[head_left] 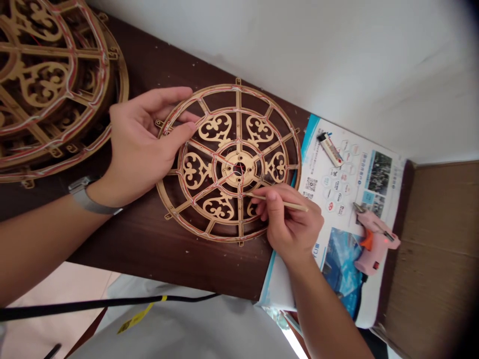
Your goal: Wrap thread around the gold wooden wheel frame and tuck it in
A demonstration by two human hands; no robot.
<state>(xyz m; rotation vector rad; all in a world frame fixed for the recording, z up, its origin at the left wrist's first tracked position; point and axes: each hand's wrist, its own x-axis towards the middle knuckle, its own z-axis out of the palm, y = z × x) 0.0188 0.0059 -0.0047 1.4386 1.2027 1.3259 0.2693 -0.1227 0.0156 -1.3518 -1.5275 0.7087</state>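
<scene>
A round gold openwork frame (239,102) with scroll ornaments lies on the dark brown table, red and white wires running along its rings and spokes. My left hand (149,129) grips its upper left rim between thumb and fingers. In my right hand (288,219) is a thin wooden stick (295,205), pinched like a pencil. The stick's tip is at the inner ring, just below the hub (239,167), by the wires. Some of the frame's lower right is hidden behind my right hand.
Similar gold frames (75,94) are stacked at the left. To the right, a printed sheet (318,174) bears a lighter (330,149) and a pink glue gun (376,244). A cardboard box (434,249) stands at the far right; a white wall (299,50) rises behind. A black cable (112,302) crosses below the table edge.
</scene>
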